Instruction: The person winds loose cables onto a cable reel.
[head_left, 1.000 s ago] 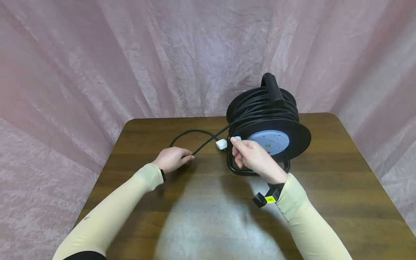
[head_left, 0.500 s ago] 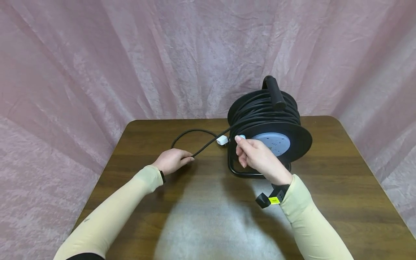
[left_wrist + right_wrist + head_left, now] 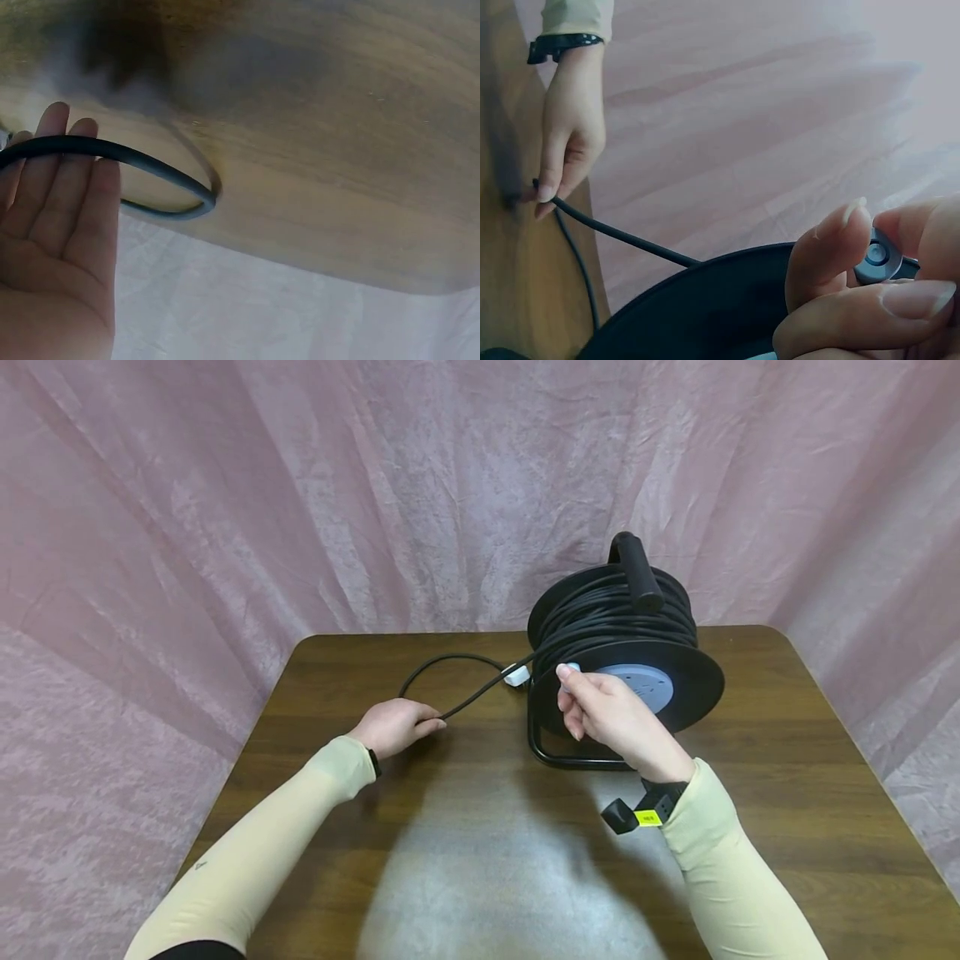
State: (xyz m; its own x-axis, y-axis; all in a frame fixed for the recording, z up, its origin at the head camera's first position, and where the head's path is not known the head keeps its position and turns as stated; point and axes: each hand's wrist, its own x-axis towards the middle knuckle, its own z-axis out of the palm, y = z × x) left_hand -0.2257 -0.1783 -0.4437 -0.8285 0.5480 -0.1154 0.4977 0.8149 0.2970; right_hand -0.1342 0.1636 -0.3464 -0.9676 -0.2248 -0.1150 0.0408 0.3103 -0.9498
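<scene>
A black cable reel [image 3: 622, 618] stands on the table at the right, cable wound on its drum. Its front disc carries a pale blue socket panel [image 3: 647, 683], partly hidden by my right hand [image 3: 611, 714]. That hand pinches a small grey-blue winding knob [image 3: 877, 256] between thumb and fingers at the disc's left side. Left of the reel, my left hand [image 3: 393, 727] holds the loose black cable [image 3: 480, 692] between thumb and fingers; in the left wrist view the cable [image 3: 135, 156] crosses the fingers. A white plug [image 3: 517, 675] lies beside the reel, where the cable passes.
The reel's black carrying handle [image 3: 637, 572] rises at the top, and its tubular stand [image 3: 573, 762] rests on the wooden table [image 3: 465, 877]. A cable loop [image 3: 450, 656] lies behind my left hand. Pink curtain [image 3: 465, 493] hangs behind the table's far edge.
My right hand has moved a little right and up with the knob. The plug appears slightly higher and further right. My left hand has stayed nearly still on the cable.
</scene>
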